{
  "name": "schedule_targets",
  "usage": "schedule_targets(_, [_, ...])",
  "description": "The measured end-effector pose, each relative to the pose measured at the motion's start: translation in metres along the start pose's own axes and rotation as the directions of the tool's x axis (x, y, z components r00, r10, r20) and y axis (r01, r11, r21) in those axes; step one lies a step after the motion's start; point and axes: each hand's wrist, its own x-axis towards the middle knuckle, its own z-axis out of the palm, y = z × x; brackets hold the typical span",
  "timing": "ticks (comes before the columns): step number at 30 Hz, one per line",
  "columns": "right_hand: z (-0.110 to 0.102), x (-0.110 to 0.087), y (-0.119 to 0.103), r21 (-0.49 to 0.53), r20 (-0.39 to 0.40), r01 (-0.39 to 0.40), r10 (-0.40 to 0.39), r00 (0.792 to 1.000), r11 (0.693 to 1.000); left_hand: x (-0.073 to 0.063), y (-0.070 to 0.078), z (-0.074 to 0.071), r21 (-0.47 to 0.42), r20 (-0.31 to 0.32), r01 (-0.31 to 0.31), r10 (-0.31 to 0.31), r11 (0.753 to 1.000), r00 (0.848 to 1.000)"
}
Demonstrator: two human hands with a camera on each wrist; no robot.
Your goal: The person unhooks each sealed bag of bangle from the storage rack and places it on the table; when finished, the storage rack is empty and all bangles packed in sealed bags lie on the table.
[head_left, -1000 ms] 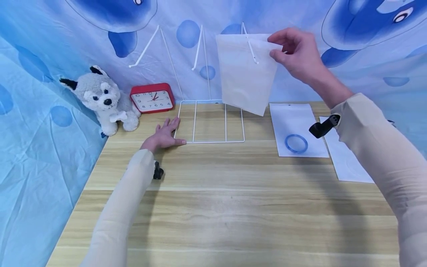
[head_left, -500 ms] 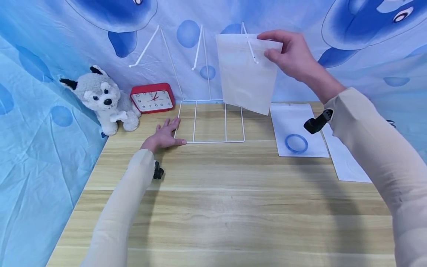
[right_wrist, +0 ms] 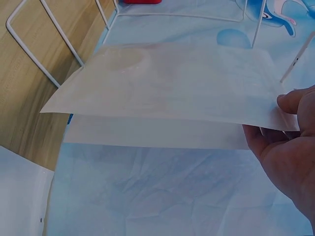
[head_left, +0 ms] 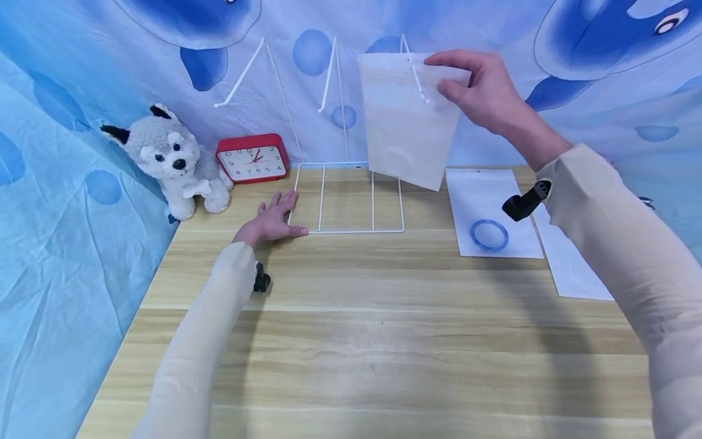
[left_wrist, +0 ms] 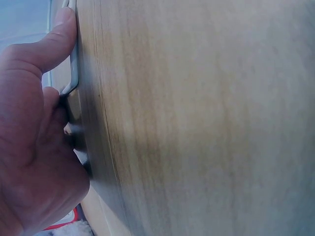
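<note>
A white wire rack (head_left: pixel 355 231) with three slanted hooks stands at the back of the table. A thin whitish rectangular packet or sheet (head_left: pixel 406 131) hangs by its top edge on the rightmost hook (head_left: pixel 418 79). My right hand (head_left: pixel 485 91) pinches its upper right corner, thumb in front and fingers behind. In the right wrist view the sheet (right_wrist: pixel 162 83) has a second pale layer (right_wrist: pixel 157 132) below it. My left hand (head_left: pixel 271 222) is spread flat over the front left corner of the rack's base; in the left wrist view the thumb (left_wrist: pixel 56 44) lies along the wire.
To the right, a white packet (head_left: pixel 477 201) with a blue ring (head_left: pixel 490 235) lies beside another white packet (head_left: pixel 570 259). A red clock (head_left: pixel 253 158) and a grey plush husky (head_left: pixel 172 161) stand at the back left. Blue patterned cloth (head_left: pixel 60 244) hangs behind and left.
My right hand has shifted slightly left along the sheet's top edge, taking a deeper pinch, and the sheet's lower right corner has swung a little right. My left hand stays on the rack.
</note>
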Motion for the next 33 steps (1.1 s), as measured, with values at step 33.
schedule_targets(33, [-0.017,-0.03,-0.002,0.092,0.044,0.045,-0.049,0.998,0.995,-0.002,0.0,-0.004,-0.014,0.002,-0.018,0.018,1.0,1.0])
